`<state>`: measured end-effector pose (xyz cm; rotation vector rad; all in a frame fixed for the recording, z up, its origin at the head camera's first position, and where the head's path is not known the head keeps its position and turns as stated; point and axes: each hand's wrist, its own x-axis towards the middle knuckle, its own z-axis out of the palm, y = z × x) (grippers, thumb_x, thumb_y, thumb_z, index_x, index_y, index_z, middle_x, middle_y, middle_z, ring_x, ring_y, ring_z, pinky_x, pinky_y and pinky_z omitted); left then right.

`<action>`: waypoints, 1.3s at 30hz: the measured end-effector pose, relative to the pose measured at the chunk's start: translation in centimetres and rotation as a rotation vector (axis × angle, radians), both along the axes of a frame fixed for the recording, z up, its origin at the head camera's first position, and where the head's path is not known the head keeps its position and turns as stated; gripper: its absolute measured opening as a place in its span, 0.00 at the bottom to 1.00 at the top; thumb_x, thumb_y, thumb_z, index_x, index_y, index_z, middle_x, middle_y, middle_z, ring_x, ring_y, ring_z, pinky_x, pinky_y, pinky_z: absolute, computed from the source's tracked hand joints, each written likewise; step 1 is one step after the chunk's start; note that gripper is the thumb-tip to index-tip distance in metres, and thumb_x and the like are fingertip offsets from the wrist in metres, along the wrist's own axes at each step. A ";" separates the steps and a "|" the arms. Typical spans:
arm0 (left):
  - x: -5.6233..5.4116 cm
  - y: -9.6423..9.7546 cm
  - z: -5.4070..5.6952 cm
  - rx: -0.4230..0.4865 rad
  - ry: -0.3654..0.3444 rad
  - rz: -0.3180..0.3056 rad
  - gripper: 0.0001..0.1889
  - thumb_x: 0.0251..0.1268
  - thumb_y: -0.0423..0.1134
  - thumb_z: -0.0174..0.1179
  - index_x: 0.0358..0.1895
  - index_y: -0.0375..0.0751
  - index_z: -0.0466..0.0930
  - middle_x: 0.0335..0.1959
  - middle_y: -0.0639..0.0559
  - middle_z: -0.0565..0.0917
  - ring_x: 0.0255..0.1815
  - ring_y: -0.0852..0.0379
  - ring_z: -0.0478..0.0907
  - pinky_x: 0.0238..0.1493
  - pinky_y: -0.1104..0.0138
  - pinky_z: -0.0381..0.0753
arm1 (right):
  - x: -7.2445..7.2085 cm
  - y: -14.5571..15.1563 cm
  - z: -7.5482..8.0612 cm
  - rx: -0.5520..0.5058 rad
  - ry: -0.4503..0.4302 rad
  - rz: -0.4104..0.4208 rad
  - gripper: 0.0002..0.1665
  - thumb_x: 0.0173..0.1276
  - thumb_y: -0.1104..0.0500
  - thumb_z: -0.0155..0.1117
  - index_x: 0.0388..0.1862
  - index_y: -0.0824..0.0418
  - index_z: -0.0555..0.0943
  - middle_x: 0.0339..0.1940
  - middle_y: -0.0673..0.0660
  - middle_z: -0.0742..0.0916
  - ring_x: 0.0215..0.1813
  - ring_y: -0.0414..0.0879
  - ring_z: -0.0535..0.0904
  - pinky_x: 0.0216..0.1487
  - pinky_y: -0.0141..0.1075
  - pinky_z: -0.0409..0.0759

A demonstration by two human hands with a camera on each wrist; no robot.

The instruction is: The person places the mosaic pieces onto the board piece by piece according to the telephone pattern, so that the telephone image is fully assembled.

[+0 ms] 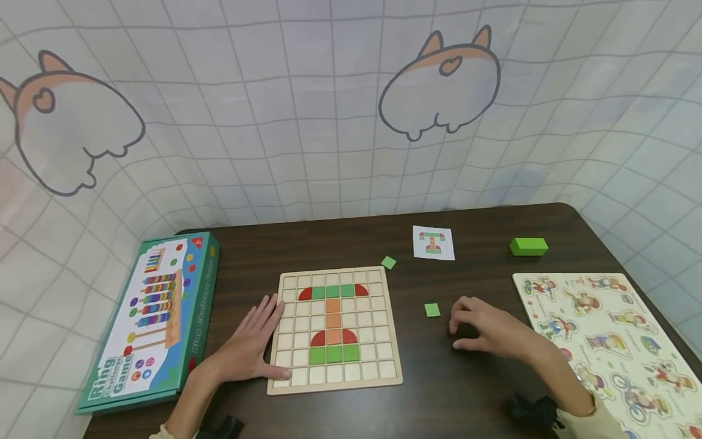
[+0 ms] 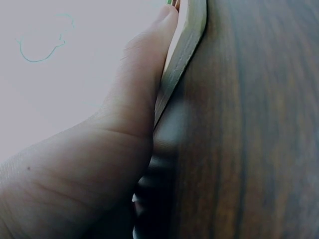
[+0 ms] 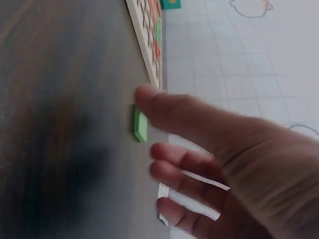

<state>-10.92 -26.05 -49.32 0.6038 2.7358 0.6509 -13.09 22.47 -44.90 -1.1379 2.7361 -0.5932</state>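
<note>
A wooden grid board [image 1: 334, 330] lies on the table with red, green and orange tiles set in it, forming a T-like figure on a wide base. My left hand [image 1: 253, 341] rests at the board's left edge, fingers straight and thumb over the lower left corner. To the right of the board, my right hand [image 1: 488, 328] hovers with nothing in its loosely bent fingers. A loose green square tile [image 1: 432, 310] lies just left of its fingertips. Another green tile [image 1: 389, 263] lies by the board's upper right corner. In the right wrist view, the thumb overlaps a green tile [image 3: 140, 124].
A small pattern card [image 1: 433, 242] lies behind the board. Far right are a green block [image 1: 529, 247] and a puzzle board with cartoon figures [image 1: 603, 329]. A ring game box [image 1: 150, 317] stands at the left. A patterned curtain [image 1: 340, 122] hangs behind the table.
</note>
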 end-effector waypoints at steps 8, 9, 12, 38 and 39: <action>0.1 0.1 0.1 -0.009 -0.003 0.008 0.67 0.42 0.72 0.66 0.79 0.42 0.37 0.81 0.42 0.37 0.81 0.39 0.34 0.75 0.39 0.39 | -0.3 -0.5 -0.4 0.081 -0.065 0.004 0.08 0.60 0.55 0.71 0.31 0.48 0.79 0.40 0.44 0.76 0.38 0.36 0.72 0.37 0.33 0.76; 0.1 0.0 0.1 -0.011 -0.003 0.009 0.67 0.41 0.72 0.67 0.79 0.42 0.37 0.81 0.42 0.37 0.81 0.39 0.34 0.75 0.39 0.39 | -0.3 -0.6 -0.4 0.083 -0.062 -0.003 0.08 0.60 0.55 0.71 0.31 0.48 0.79 0.39 0.44 0.76 0.38 0.36 0.72 0.36 0.33 0.75; 0.1 0.1 0.1 -0.010 -0.003 0.009 0.68 0.41 0.72 0.66 0.79 0.42 0.37 0.81 0.42 0.37 0.81 0.39 0.34 0.75 0.39 0.39 | -0.1 -0.8 -0.3 0.080 -0.037 -0.021 0.09 0.59 0.56 0.72 0.33 0.49 0.79 0.40 0.45 0.76 0.37 0.36 0.72 0.34 0.32 0.74; 0.1 0.1 0.4 -0.006 -0.002 -0.002 0.66 0.44 0.72 0.65 0.79 0.39 0.38 0.81 0.41 0.38 0.81 0.38 0.35 0.74 0.39 0.41 | 0.6 -2.9 -0.9 0.053 0.083 -0.055 0.10 0.57 0.55 0.74 0.32 0.51 0.79 0.37 0.45 0.78 0.35 0.35 0.71 0.33 0.31 0.74; 0.1 0.1 0.4 -0.006 -0.001 -0.001 0.66 0.44 0.72 0.66 0.79 0.39 0.38 0.81 0.41 0.38 0.81 0.38 0.35 0.74 0.39 0.41 | 0.6 -2.9 -0.9 0.055 0.096 -0.056 0.10 0.57 0.55 0.74 0.32 0.51 0.79 0.37 0.45 0.78 0.35 0.35 0.71 0.33 0.31 0.74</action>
